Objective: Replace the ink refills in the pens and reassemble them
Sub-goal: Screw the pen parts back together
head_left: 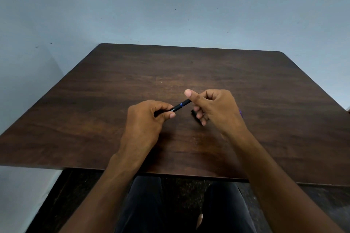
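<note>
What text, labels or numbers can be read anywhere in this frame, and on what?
Black pen barrel with a blue ring, gripped by the left hand and the right hand: a short white print beside the left thumb, too small and blurred to read.
No other text shows.

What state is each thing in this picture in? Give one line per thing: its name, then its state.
Pen: black with a blue band, held off the table, gripped at both ends.
Left hand: fingers curled round one end of the pen.
Right hand: grips the other end, thumb raised.
Dark small part: partly hidden behind the right hand's fingers; cannot tell what it is.
Table: brown wood, level.
</note>
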### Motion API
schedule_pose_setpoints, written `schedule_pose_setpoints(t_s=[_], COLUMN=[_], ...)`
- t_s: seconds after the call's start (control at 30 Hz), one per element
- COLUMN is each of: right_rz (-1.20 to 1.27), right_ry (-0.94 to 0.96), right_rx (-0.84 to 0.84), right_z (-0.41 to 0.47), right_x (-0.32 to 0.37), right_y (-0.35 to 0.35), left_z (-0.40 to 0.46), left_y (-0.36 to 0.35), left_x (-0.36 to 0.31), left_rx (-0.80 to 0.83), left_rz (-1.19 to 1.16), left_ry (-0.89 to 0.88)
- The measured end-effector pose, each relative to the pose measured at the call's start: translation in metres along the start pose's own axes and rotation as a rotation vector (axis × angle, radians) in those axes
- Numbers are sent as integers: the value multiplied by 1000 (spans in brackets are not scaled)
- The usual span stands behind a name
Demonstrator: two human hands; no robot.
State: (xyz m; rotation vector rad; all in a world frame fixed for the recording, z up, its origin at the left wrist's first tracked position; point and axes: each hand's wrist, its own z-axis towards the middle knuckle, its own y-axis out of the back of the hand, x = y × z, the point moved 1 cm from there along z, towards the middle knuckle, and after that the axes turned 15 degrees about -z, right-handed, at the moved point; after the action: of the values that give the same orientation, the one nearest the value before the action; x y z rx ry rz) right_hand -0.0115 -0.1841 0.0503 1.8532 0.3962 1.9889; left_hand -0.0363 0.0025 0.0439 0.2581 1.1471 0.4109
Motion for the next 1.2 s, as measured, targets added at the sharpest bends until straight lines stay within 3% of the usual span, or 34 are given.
schedule_pose_setpoints(t_s=[0.23,0.57,0.83,1.2], right_rz=[281,-28,216,40], right_ry=[5,7,37,-19], right_rx=[124,0,110,40], right_z=[-3,-6,-6,-5], right_x=[-4,2,-4,-4], right_y=[4,5,5,4], left_z=[2,-1,0,-1], left_y=[3,0,0,-3], left_x=[1,-1,0,-4], left_rx=[-24,2,-8,-5], left_rz=[-13,-20,-6,-29], left_ry=[6,14,5,6])
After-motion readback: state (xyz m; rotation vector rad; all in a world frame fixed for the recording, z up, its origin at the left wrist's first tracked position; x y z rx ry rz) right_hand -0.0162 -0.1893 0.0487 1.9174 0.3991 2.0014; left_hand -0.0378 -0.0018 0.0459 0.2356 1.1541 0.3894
